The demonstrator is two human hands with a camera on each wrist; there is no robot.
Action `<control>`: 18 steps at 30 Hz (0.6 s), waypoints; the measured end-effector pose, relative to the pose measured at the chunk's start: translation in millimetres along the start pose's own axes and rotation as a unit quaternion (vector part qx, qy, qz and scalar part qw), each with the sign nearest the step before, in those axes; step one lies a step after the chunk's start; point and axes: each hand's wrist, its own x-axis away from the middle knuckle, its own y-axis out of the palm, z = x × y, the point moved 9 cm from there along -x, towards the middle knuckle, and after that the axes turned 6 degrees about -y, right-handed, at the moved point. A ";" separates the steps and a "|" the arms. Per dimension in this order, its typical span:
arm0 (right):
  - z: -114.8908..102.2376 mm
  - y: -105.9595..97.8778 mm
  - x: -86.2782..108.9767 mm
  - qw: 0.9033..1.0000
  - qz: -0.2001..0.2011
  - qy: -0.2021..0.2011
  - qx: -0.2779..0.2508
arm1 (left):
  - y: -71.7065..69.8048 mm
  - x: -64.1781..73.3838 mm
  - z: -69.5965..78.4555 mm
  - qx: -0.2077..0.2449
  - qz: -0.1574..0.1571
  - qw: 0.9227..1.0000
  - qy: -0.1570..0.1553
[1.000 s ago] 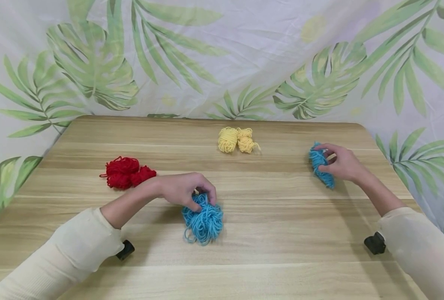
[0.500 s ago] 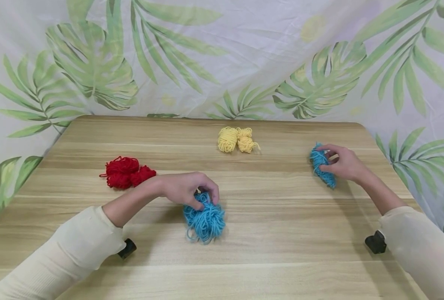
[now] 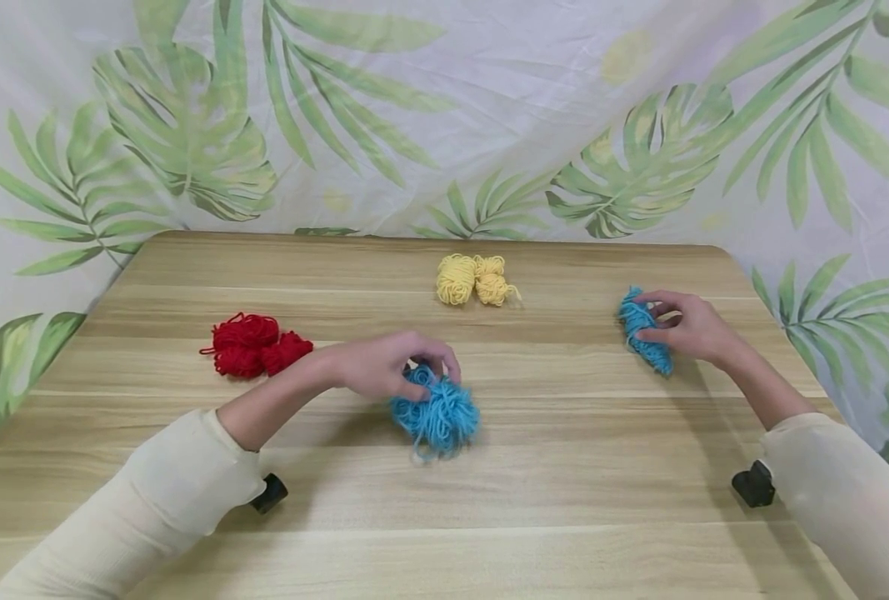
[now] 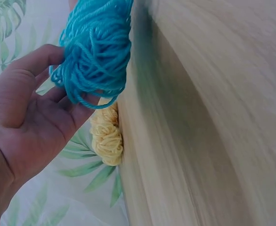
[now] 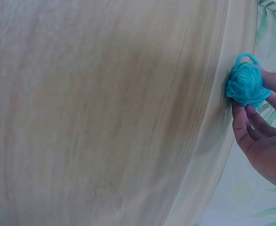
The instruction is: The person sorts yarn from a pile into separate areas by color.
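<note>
Near the middle of the table, my left hand [image 3: 387, 367] grips a loose ball of blue yarn [image 3: 438, 417] from above, thumb on the near side. The left wrist view shows thumb and fingers around one end of that blue yarn [image 4: 98, 56], loops hanging from it. Farther right, my right hand [image 3: 691, 327] holds a slimmer skein of blue yarn [image 3: 646, 333] between thumb and fingers. In the right wrist view this skein [image 5: 246, 84] appears at the table surface, a loop sticking out of it.
Red yarn balls [image 3: 245, 343] lie together at the left, just beyond my left forearm. Yellow yarn balls [image 3: 456, 279] sit by the far edge of the wooden table [image 3: 564, 483]. A leaf-print cloth [image 3: 504, 108] hangs behind the table.
My left hand has moved right and a little away from me, carrying the larger blue yarn ball. My right hand and its blue skein have stayed nearly in place.
</note>
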 end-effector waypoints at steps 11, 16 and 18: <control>1.1 -2.6 4.7 1.000 -0.008 0.011 -0.017 | -16.7 -16.8 11.0 -0.008 0.096 0.995 0.005; -1.4 -3.2 7.1 1.000 -0.010 0.012 -0.023 | -16.7 -24.5 14.7 0.001 0.110 0.994 0.014; -1.2 -3.1 7.5 1.000 -0.013 0.014 -0.024 | -16.9 -27.4 15.5 0.001 0.118 0.993 0.016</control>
